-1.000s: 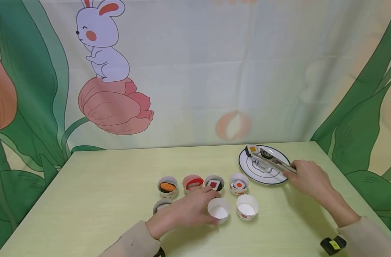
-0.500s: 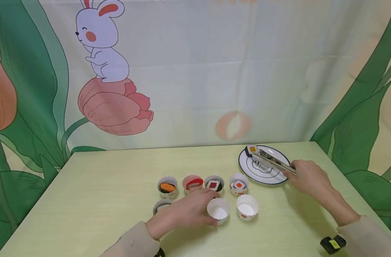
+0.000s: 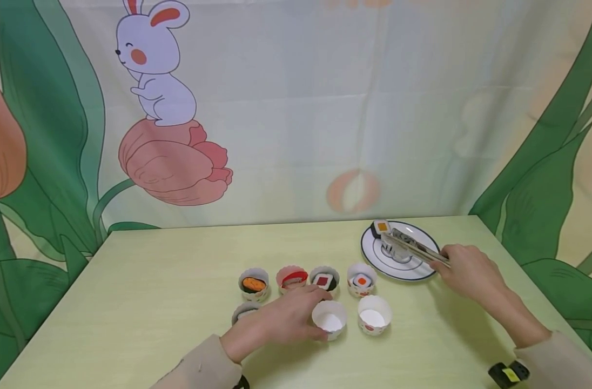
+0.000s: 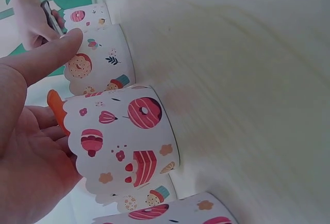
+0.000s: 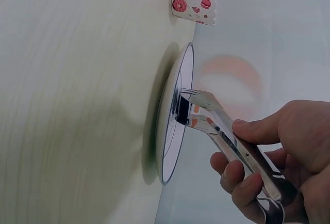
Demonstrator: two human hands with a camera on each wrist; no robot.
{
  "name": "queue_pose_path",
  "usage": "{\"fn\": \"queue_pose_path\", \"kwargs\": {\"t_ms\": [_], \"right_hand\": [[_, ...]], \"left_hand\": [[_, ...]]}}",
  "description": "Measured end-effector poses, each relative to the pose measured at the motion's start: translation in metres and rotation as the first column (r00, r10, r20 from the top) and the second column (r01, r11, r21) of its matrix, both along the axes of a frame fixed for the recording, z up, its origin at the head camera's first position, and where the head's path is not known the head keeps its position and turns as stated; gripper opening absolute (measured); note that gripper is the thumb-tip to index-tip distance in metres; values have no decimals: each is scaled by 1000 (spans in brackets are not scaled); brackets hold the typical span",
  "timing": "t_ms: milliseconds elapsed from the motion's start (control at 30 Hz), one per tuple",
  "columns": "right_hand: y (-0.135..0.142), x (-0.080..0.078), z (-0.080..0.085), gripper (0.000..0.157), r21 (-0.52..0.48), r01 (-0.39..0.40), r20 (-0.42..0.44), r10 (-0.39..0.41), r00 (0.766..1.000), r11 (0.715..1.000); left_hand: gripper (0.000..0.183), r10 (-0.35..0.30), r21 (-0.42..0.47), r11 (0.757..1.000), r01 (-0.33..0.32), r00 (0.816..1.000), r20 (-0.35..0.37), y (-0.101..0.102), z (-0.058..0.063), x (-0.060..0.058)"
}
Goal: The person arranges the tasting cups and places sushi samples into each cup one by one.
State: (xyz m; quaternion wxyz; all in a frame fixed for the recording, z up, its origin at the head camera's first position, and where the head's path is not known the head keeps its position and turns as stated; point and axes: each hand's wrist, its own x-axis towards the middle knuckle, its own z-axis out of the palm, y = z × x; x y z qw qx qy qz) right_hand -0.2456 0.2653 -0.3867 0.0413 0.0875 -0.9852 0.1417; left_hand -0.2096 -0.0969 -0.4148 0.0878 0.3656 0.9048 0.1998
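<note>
My left hand (image 3: 288, 316) holds an empty paper baking cup (image 3: 329, 323), thumb in front and fingers behind. In the left wrist view the thumb lies against that cup's (image 4: 103, 61) scalloped side. My right hand (image 3: 471, 270) grips metal tongs (image 3: 419, 251) over a white plate (image 3: 374, 259) with dark rings. At the tong tips is a sushi roll piece (image 3: 381, 227) with a black wrap and orange centre, near the plate's left rim. The right wrist view shows the tong ends (image 5: 206, 115) around this dark piece, low over the plate (image 5: 172, 157).
Behind the left hand a row of cups holds toy-like sushi: an orange-topped one (image 3: 254, 284), a red-topped one (image 3: 294, 278), and two rolls (image 3: 323, 279). Another cup (image 3: 244, 309) is partly hidden by the left hand. An empty cup (image 3: 375, 315) stands to the right. A printed curtain (image 3: 286, 108) hangs behind the table.
The cup in my left hand has shifted slightly left. My right hand and the tongs have stayed nearly still at the plate, with the tong arms slightly closer together.
</note>
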Motion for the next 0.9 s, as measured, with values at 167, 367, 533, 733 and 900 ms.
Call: {"fn": "queue_pose_path", "kwargs": {"t_ms": [167,367,533,733,900], "right_hand": [[0,4,1,22,-6,-16,-27,16,1000,1000],[-3,9,3,23,-8,-34,-52,34,998,999],[-6,14,8,25,-21,-57,-55,56,997,998],[-13,21,13,27,-32,-82,-63,80,995,996],[-18,27,17,26,-40,-100,-83,96,992,994]], "left_hand": [[53,4,3,1000,-4,1000,2,0,0,0],[53,0,7,1000,0,1000,2,0,1,0],[53,6,-2,1000,-6,1000,6,1,1,0],[55,7,-15,1000,-6,1000,6,2,2,-1],[56,2,-24,1000,-2,1000,7,2,2,-2]]}}
